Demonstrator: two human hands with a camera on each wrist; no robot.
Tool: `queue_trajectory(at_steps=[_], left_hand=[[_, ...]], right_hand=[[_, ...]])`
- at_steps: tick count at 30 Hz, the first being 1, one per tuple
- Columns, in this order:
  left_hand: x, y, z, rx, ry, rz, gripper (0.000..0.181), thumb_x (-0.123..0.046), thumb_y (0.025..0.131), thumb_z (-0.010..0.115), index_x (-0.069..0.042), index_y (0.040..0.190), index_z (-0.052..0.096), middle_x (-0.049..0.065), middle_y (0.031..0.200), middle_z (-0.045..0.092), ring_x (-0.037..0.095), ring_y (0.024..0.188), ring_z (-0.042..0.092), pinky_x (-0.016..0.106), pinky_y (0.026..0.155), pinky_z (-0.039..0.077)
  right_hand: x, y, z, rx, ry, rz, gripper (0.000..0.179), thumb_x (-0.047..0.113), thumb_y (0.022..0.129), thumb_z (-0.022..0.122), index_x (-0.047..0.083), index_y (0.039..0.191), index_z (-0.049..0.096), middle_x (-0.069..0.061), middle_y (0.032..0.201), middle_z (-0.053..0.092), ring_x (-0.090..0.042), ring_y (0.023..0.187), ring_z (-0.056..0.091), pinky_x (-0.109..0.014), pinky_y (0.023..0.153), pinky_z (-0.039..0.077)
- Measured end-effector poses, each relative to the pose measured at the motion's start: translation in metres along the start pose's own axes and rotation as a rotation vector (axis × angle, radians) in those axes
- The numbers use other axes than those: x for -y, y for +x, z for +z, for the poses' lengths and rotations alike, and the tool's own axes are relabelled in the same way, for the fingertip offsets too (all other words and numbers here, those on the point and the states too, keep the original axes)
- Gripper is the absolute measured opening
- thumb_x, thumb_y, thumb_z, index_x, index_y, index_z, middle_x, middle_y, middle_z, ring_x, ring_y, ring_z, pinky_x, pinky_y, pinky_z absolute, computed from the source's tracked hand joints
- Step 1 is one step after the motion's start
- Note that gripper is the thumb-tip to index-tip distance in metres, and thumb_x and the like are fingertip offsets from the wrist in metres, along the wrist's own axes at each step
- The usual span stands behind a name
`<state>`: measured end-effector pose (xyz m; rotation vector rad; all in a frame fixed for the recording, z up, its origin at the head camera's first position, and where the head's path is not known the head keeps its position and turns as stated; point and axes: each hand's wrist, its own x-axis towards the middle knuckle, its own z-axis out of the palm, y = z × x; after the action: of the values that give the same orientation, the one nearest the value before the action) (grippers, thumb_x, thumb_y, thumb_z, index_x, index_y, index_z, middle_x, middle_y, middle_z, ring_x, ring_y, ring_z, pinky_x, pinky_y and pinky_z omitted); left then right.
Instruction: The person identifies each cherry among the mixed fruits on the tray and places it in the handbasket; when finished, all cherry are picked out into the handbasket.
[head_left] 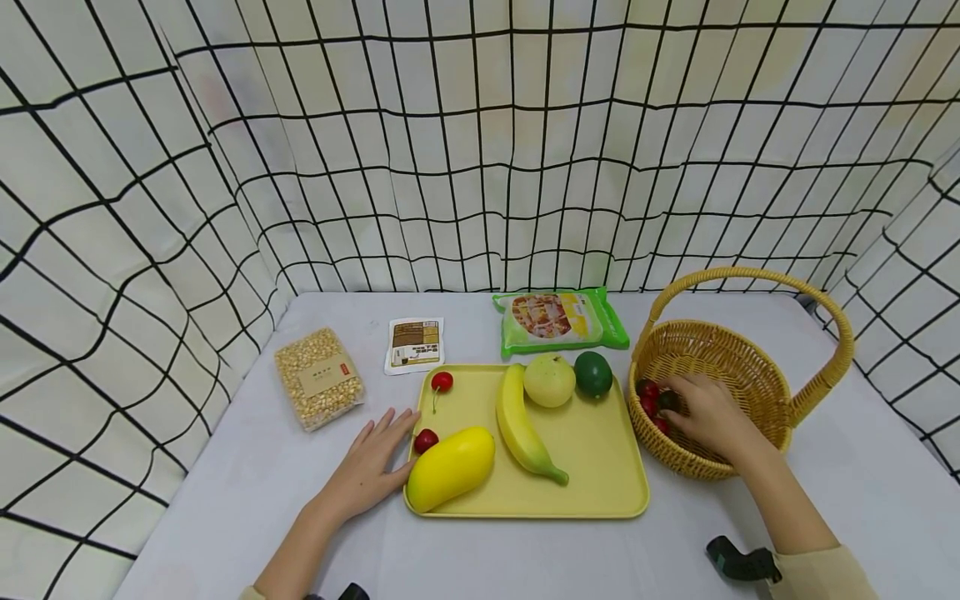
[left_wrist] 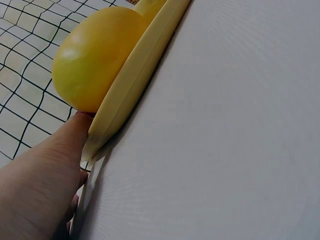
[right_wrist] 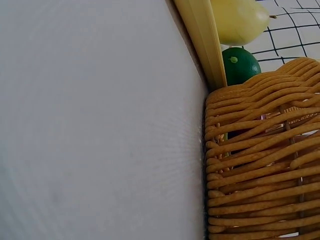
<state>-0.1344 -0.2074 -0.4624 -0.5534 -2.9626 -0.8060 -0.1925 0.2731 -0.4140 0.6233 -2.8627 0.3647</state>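
Note:
My left hand (head_left: 372, 462) lies at the left edge of a yellow tray (head_left: 592, 492), fingers spread and thumb at the rim beside a yellow mango (head_left: 452, 468). In the left wrist view the thumb is right by the mango (left_wrist: 100, 60). Two cherries, one (head_left: 442, 382) with a stem and a darker one (head_left: 426, 441), lie on the tray's left side. My right hand (head_left: 708, 414) reaches into a wicker basket (head_left: 750, 367), thumb and fingers around a small dark green thing (head_left: 670, 402) beside several small red fruits (head_left: 648, 406). The basket wall (right_wrist: 265, 160) hides this hand in the right wrist view.
A banana (head_left: 522, 425), a pale green pear (head_left: 550, 381) and a dark green round fruit (head_left: 593, 374) are on the tray. Behind stand a green packet (head_left: 562, 321) and a small white-brown sachet (head_left: 416, 345); a bag of kernels (head_left: 318, 377) lies left. The basket's handle (head_left: 825, 312) arches up.

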Motion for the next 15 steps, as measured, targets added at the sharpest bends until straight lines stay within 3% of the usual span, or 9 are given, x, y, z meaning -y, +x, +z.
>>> queue_trajectory(at_steps=[15], left_hand=[[0.001,0.000,0.000,-0.010,-0.007,0.020,0.065,-0.031,0.086,0.062,-0.015,0.143,0.034,0.008,0.145,0.033,0.031,0.136,0.019,0.052,0.109,0.007]], right_hand=[[0.010,-0.002,-0.001,-0.205,-0.015,-0.117,0.035,0.010,0.073,0.074,0.003,0.105,0.062,-0.013,0.097,0.062,-0.035,0.094,0.055,-0.055,0.077,0.042]])
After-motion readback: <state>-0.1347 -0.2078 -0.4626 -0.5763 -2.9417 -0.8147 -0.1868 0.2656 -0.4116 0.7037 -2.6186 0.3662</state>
